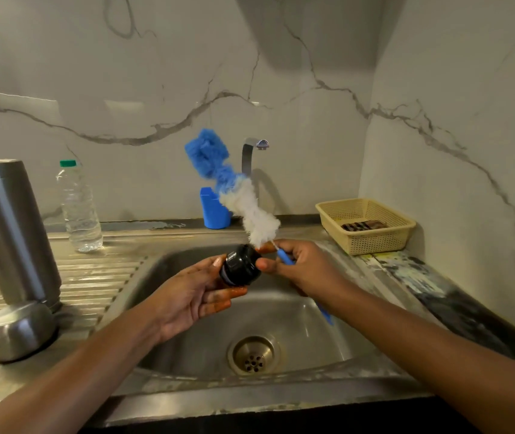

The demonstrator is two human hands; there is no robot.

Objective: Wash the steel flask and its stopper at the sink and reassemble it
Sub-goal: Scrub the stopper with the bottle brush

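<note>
The left hand holds the black stopper over the sink, thumb on top and fingers curled beneath. Its grip covers only part of the stopper's round body. If that body is wet or soapy, it could squirt out and drop toward the drain. The right hand pinches the bottle brush low on its blue handle, with the long bristled head pointing up and away. Held that far from the head, the brush may wobble, flick water onto the wall, or catch the tap just behind it. The steel flask stands upright on the ribbed surface at far left, well apart from both hands, with a steel cup touching its base. A careless elbow could tip it.
</note>
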